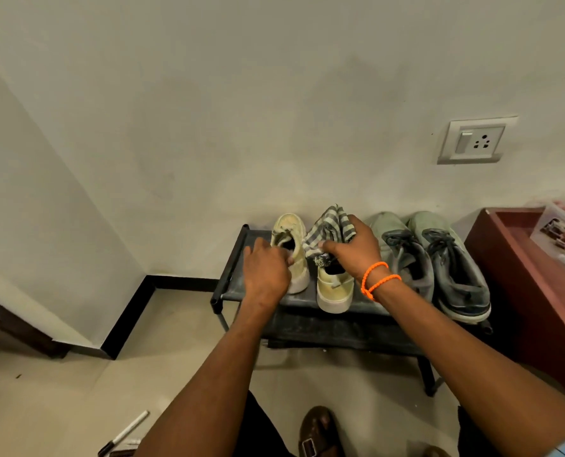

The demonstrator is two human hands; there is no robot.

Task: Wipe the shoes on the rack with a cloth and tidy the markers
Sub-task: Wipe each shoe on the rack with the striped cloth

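On the black shoe rack (230, 275) stand two cream shoes and two grey-green shoes. My left hand (266, 270) grips the left cream shoe (287, 232) at its opening. My right hand (356, 250), with orange bands on the wrist, holds a grey-and-white striped cloth (328, 230) bunched on top of the right cream shoe (335, 290). The two grey-green shoes (439, 258) sit side by side at the right end of the rack. A white marker with a black cap (124, 433) lies on the floor at the lower left.
A dark red cabinet (518, 258) stands right of the rack with a clear plastic box (561, 239) on it. A wall socket (475, 140) is above. The wall corner with black skirting (129, 318) is to the left. My brown sandal (319, 430) is below.
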